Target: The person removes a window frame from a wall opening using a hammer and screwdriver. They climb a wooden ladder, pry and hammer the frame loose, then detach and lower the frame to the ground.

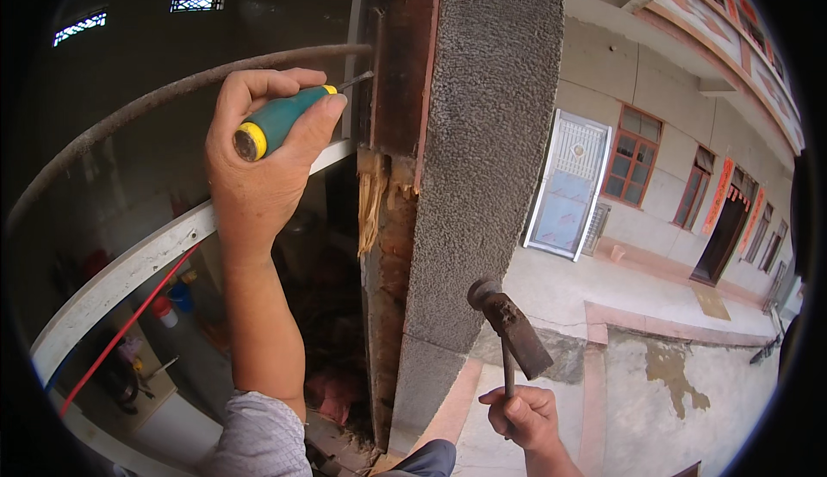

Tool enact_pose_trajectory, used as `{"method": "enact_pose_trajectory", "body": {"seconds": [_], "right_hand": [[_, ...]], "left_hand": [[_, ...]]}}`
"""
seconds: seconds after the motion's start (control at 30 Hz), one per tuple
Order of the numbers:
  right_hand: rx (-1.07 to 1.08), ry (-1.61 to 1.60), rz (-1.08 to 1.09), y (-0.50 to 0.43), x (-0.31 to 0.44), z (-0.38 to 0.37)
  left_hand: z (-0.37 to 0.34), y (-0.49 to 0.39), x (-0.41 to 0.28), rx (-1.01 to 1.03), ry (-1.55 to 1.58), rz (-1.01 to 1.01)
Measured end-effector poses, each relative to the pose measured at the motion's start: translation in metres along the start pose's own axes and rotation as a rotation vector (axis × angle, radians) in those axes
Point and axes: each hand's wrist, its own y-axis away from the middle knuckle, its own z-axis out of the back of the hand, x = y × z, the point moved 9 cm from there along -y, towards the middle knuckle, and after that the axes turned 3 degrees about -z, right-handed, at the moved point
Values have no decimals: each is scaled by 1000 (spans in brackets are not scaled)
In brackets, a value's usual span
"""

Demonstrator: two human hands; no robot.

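Note:
My left hand (258, 177) is raised and wrapped around the green and yellow handle of a screwdriver (287, 117). The metal shank points toward a dark wooden frame (402, 83) set in the wall's edge; whether the tip touches it I cannot tell. Below the tip, pale splintered wood (370, 202) hangs from the broken lower end of that frame, above exposed brick (395, 251). Lower right, my right hand (526, 415) grips the thin handle of a rusty hammer (519, 335), its head up beside the rough grey wall.
The pebbled grey wall (488, 122) rises between a dark room and a paved yard (711, 380). A curved rusty bar (142, 101), a white metal bar (129, 267) and a red cord (129, 332) cross the left side. A white door (568, 183) leans against the house opposite.

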Motion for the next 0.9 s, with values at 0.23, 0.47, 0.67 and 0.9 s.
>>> {"method": "enact_pose_trajectory", "body": {"seconds": [0.23, 0.47, 0.67, 0.9], "right_hand": [[1, 1, -10, 1, -5, 0], [1, 2, -20, 1, -9, 2], [-5, 14, -24, 2, -11, 4], [-8, 31, -23, 0, -11, 6]], "left_hand": [[6, 1, -3, -36, -108, 42], [6, 2, -1, 2, -66, -9], [4, 0, -3, 46, -107, -66], [4, -1, -3, 85, -117, -126]]}}
